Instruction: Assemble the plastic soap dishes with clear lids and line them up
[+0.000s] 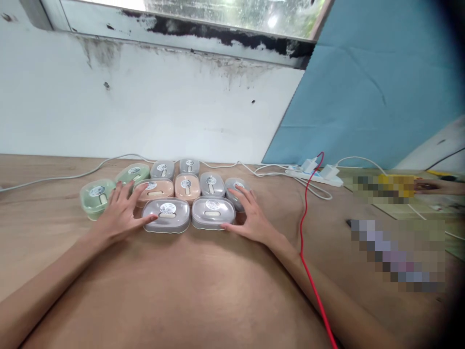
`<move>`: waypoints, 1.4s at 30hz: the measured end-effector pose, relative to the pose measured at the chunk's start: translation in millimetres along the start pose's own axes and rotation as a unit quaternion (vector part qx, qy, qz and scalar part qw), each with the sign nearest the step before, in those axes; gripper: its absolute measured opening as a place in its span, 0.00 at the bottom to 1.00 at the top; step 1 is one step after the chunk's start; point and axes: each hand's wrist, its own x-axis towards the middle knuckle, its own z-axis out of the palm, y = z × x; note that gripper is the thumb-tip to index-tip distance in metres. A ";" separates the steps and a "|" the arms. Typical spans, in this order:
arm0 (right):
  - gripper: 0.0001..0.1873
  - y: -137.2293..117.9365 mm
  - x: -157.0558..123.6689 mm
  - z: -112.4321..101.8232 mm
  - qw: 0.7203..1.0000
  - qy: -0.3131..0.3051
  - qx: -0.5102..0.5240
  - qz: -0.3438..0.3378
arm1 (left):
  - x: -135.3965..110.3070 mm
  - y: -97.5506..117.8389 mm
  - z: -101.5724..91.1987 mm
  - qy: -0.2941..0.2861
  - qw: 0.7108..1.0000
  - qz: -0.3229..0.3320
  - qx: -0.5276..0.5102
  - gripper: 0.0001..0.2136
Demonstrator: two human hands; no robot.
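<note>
The slim forearms (58, 278) are bare; the hands (121, 213) too (fingers (144, 221) long, slender).

A white wall (163, 116) and a window (236, 13) face you across a wooden table (189, 291).
High beyond your left hand (121, 211), dark stains (101, 51) mark the wall; black patches (218, 36) run along the window's lower edge, with daylight and blurred green above. Beyond and right of your right hand (250, 218), a blue sheet (363, 92) covers the wall. Nearer you, the table shines softly.
</note>
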 end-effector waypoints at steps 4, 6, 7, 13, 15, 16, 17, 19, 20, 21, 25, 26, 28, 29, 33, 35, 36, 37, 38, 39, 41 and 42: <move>0.46 3.7 6.6 3.4 0.999 0.039 0.017 -0.020 | 9.1 -0.4 8.9 0.028 0.995 0.066 -0.068 0.37; 0.41 1.7 5.7 4.1 0.998 0.046 -0.003 -0.041 | 9.3 2.2 8.8 0.053 0.989 0.103 -0.094 0.31; 0.40 -0.3 4.6 4.3 0.997 0.039 -0.014 -0.058 | 8.1 4.3 7.8 0.067 0.985 0.124 -0.098 0.28; 0.39 -17.1 -5.2 -1.0 0.992 0.004 -0.012 -0.126 | -5.7 28.8 -1.3 0.100 0.961 0.250 -0.066 0.22; 0.36 -22.5 -9.8 -4.4 0.991 0.013 0.005 -0.132 | -8.5 36.4 -1.0 0.076 0.956 0.280 -0.043 0.22; 0.36 -25.3 -12.3 -5.7 0.991 0.013 0.017 -0.129 | -9.3 39.1 -0.1 0.071 0.954 0.290 -0.032 0.22; 0.35 -28.2 -14.7 -6.4 0.992 0.008 0.030 -0.122 | -9.9 41.3 0.9 0.074 0.953 0.293 -0.023 0.22; 0.35 -33.7 -18.9 -5.2 0.993 -0.012 0.063 -0.096 | -10.8 44.6 2.5 0.099 0.953 0.285 -0.011 0.22; 0.34 -35.8 -20.3 -3.4 0.993 -0.024 0.081 -0.080 | -11.3 46.1 2.8 0.116 0.954 0.277 -0.007 0.22; 0.33 -37.4 -21.1 -1.0 0.992 -0.031 0.100 -0.064 | -12.0 47.8 2.6 0.130 0.954 0.271 -0.003 0.22; 0.28 -36.7 -19.8 6.5 0.985 -0.024 0.166 -0.035 | -17.7 58.3 -3.5 0.147 0.950 0.276 -0.020 0.24; 0.28 -35.9 -19.3 6.8 0.982 -0.024 0.180 -0.051 | -20.0 61.7 -5.5 0.141 0.949 0.282 -0.031 0.24; 0.33 -35.5 -19.4 5.5 0.972 -0.033 0.208 -0.102 | -25.2 68.7 -8.5 0.122 0.946 0.296 -0.056 0.27; 0.37 -36.6 -20.1 4.5 0.966 -0.038 0.222 -0.126 | -28.1 72.2 -9.1 0.106 0.944 0.304 -0.066 0.30; 0.41 -48.3 -25.3 3.5 0.948 -0.046 0.269 -0.166 | -39.1 86.1 -3.8 0.028 0.941 0.323 -0.103 0.47; 0.37 -54.3 -26.4 3.6 0.940 -0.044 0.299 -0.161 | -43.0 92.6 0.3 0.006 0.942 0.308 -0.134 0.50; 0.36 -56.0 -26.2 2.9 0.935 -0.039 0.316 -0.154 | -44.3 95.3 1.7 -0.004 0.943 0.295 -0.153 0.50; 0.35 -56.2 -25.4 1.5 0.932 -0.028 0.332 -0.143 | -45.1 97.3 2.5 -0.013 0.944 0.281 -0.171 0.50; 0.32 -54.8 -24.2 -0.8 0.930 -0.010 0.344 -0.128 | -45.4 98.6 2.7 -0.023 0.945 0.268 -0.187 0.51; 0.29 -51.5 -22.7 -3.9 0.930 0.016 0.350 -0.112 | -45.4 99.0 2.4 -0.030 0.945 0.258 -0.201 0.52; 0.24 -39.6 -19.7 -12.4 0.937 0.066 0.333 -0.081 | -45.0 97.4 1.0 -0.030 0.943 0.248 -0.219 0.54; 0.23 -31.7 -18.5 -17.4 0.945 0.082 0.308 -0.071 | -44.7 95.7 0.3 -0.020 0.942 0.249 -0.225 0.53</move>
